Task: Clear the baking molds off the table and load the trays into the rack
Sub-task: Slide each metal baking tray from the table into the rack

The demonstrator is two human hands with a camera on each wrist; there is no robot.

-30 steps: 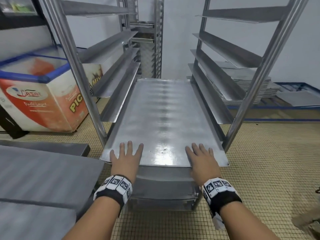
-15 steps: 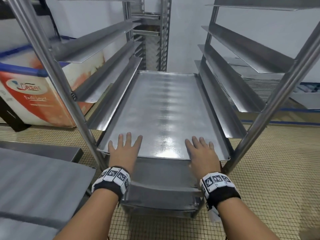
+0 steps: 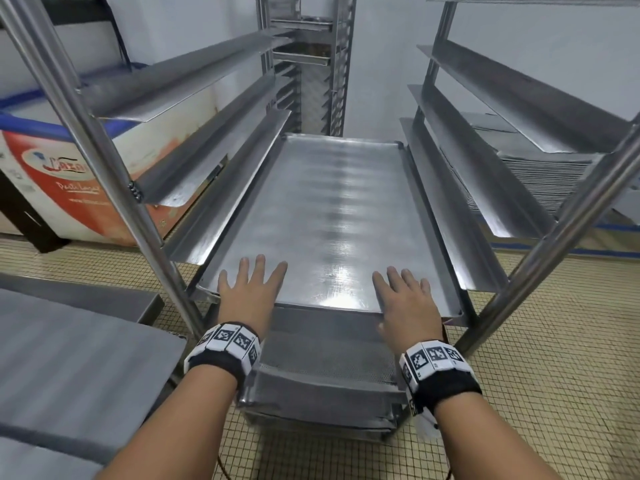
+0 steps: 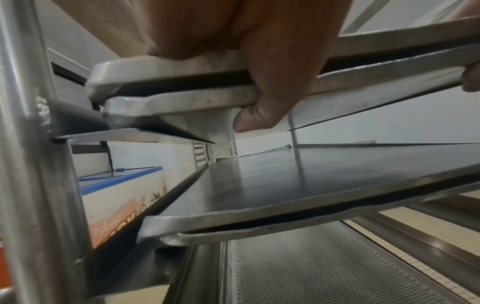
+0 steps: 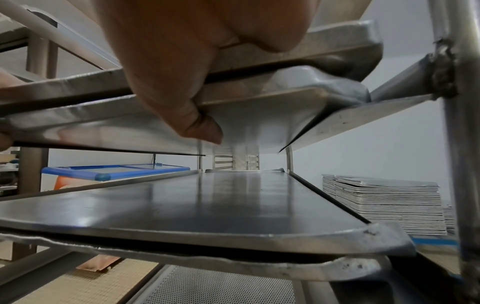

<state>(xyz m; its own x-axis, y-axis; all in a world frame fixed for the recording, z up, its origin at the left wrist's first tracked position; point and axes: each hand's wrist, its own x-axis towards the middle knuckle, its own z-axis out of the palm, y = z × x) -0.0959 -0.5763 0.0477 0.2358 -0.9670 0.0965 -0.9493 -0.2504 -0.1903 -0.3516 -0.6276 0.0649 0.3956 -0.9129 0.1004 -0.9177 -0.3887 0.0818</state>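
- The flat silver metal baking tray (image 3: 329, 216) sits on the angled side rails of the stainless steel rack (image 3: 104, 161), near edge sticking out a bit toward the person. Brushed, shiny surface with a bright glare patch near the front.
- Left hand (image 3: 247, 292) has fingers spread flat on top of the tray's near left edge, and the left wrist view shows the thumb (image 4: 259, 117) hooked under the rim, so it's clamped on the tray.
- Right hand (image 3: 405, 299) does the same at the near right edge, thumb (image 5: 200, 127) curled underneath in its wrist view.
- From the wrist views it looks like two rims stacked together in the grip, but I can't tell for sure.
- Lower down there's another dark smooth tray (image 4: 311, 185), and under that a perforated metal sheet (image 4: 324, 267) full of tiny holes.
- Off to the right, a stack of flat metal trays (image 5: 384, 207) on the floor, partly hidden by the rack post.
- Left side: a white and orange chest freezer with blue trim (image 3: 52, 168), cut off by the frame.
- Grey table surface (image 3: 69, 358) bottom left, blurry. Floor is small beige tiles (image 3: 536, 375).
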